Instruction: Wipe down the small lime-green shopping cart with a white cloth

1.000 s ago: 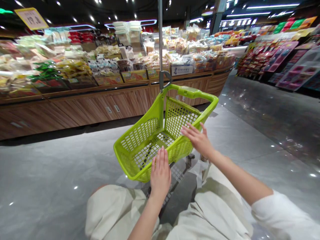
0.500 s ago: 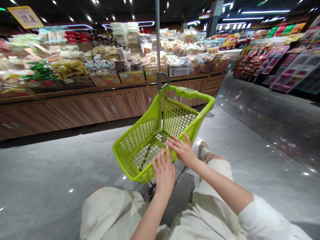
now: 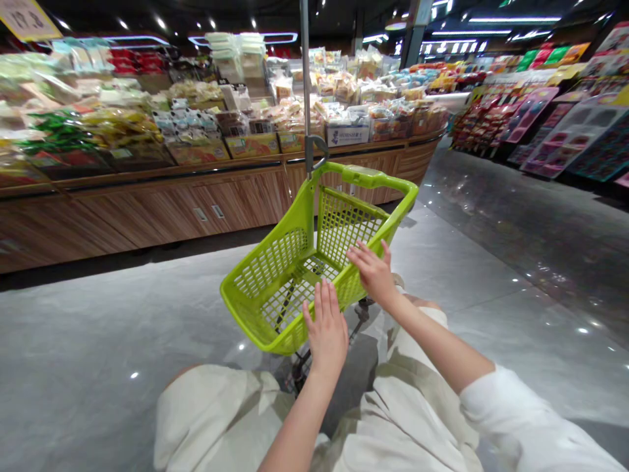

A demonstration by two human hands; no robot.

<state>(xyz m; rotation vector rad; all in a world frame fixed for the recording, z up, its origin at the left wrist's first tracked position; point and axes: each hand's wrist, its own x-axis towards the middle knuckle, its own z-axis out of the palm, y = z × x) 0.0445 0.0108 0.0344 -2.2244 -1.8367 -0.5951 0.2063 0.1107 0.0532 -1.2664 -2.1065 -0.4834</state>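
Observation:
A lime-green shopping cart (image 3: pixel 275 255) stands right in front of my legs, its slotted basket holding nothing I can see. My left hand (image 3: pixel 326 331) lies at the basket's near side rim, palm down with the fingers stretched out. Farther along the same rim, toward the handle, is my right hand (image 3: pixel 374 270), fingers extended and the thumb apart, over the edge. Neither hand is wrapped around the rim. The cart's handle (image 3: pixel 366 176) is at the far right end, apart from both hands. A grey pole with a hook (image 3: pixel 314 154) rises beside the handle.
Beyond the cart runs a wood-panelled display counter (image 3: pixel 147 213) piled with packaged snacks (image 3: pixel 191 134). A price sign (image 3: pixel 28 18) hangs at upper left. More shelves (image 3: pixel 565 131) stand at right, across a shiny grey floor (image 3: pixel 122 314). My knees flank the cart's near side.
My right hand has slid along the rim toward the handle, away from my left hand. My left hand has shifted slightly to the right. The whole view has moved a little.

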